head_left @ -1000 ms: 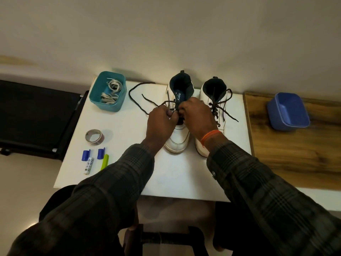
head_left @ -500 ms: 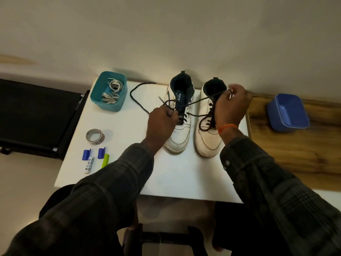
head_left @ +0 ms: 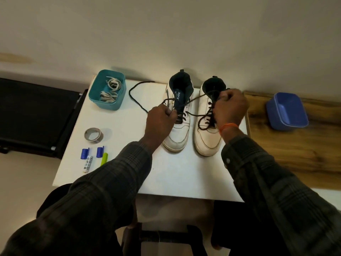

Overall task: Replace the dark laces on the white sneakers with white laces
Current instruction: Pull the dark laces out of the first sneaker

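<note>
The dark lace (head_left: 191, 99) is stretching across the left sneaker (head_left: 178, 115) on the white table (head_left: 166, 182), with the left hand (head_left: 159, 121) pinching it there and the right hand (head_left: 229, 108) gripping its end over the right sneaker (head_left: 207, 137). White laces (head_left: 109, 90) are sitting in the teal bin (head_left: 107, 89).

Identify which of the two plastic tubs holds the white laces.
The teal plastic tub at the white table's far left corner holds the white laces; the blue plastic tub on the wooden surface looks empty.
</note>
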